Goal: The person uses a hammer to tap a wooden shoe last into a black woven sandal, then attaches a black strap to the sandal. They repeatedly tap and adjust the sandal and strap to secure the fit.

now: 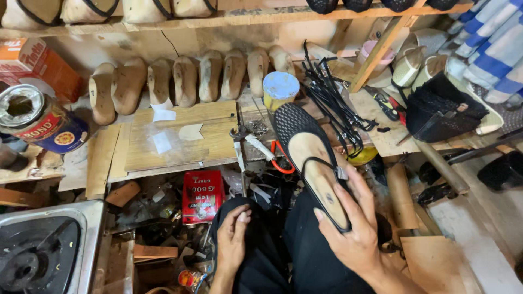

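- We see the right hand (354, 228) clamped on a black mesh shoe (308, 158), fingers wrapped over the heel end and its thin strap, thumb against the near edge of the tan insole.
- The shoe lies sole down, toe pointing away from the person, tilted over the lap and over the near edge of the workbench (180, 141).
- The left hand (233, 239) rests on the black-clad left knee, left of the shoe's heel; its fingers are loosely curled together and hold nothing.
- Just left of the shoe's toe lie pliers with orange-red handles (278, 158), and beside them a hammer (239, 149) with its handle pointing toward the person.
- Just beyond the toe stands a small yellow can with a pale blue lid (280, 87).
- Right of the shoe, a bundle of black straps (332, 103) spreads over the bench.
- Beyond the shoe and to its left, a row of wooden shoe lasts (185, 79) leans against the back wall.
- Well to the left of the shoe sits an opened glue tin (35, 117), lid cut through.
- Below the bench, left of the shoe's heel, lies a red packet (202, 196) among scraps.
- Far right of the shoe, a black mesh shoe upper (441, 109) rests on a second board.
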Available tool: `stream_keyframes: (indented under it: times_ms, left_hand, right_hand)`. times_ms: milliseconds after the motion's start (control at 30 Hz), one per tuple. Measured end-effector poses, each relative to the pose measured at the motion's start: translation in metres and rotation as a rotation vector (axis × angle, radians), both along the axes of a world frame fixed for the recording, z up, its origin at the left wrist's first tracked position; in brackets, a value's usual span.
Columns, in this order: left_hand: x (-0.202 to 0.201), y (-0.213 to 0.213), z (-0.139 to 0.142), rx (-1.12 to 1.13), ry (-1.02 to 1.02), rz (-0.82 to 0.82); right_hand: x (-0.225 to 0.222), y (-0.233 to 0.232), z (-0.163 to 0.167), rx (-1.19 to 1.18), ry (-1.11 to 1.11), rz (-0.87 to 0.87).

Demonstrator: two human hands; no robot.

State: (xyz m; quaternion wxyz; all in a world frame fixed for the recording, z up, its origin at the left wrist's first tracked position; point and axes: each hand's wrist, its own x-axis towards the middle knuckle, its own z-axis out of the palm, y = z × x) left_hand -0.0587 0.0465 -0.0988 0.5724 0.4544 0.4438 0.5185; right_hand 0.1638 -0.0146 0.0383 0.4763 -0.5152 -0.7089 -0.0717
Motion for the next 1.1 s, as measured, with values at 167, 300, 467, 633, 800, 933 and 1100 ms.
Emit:
stream_keyframes:
  times_ms: [167,300,467,633,800,933,1100]
  left_hand:
    - [0.025,-0.030,0.032,0.139,-0.670,-0.269]
    - [0.028,-0.055,0.042,-0.128,-0.899,-0.230]
    - [0.016,-0.073,0.035,-0.161,-0.755,-0.197]
    - [0.020,-0.084,0.034,-0.118,-0.632,-0.211]
    - [0.028,-0.088,0.043,-0.061,-0.352,-0.190]
    - [0.031,-0.095,0.060,0.041,-0.230,-0.271]
    - [0.020,-0.077,0.074,0.240,-0.331,-0.465]
  right_hand:
    - [-0.018,-0.003,-0.019,0.074,-0.183,0.199]
    - [-0.037,-0.028,-0.054,0.007,-0.084,0.404]
    - [-0.034,-0.050,-0.081,-0.156,0.119,0.394]
    - [-0.026,-0.063,-0.085,-0.227,0.039,0.301]
    - [-0.026,-0.070,-0.075,-0.125,-0.112,0.285]
    - [-0.028,-0.064,-0.062,-0.093,-0.184,0.203]
    - [-0.011,-0.038,-0.036,-0.281,0.320,0.208]
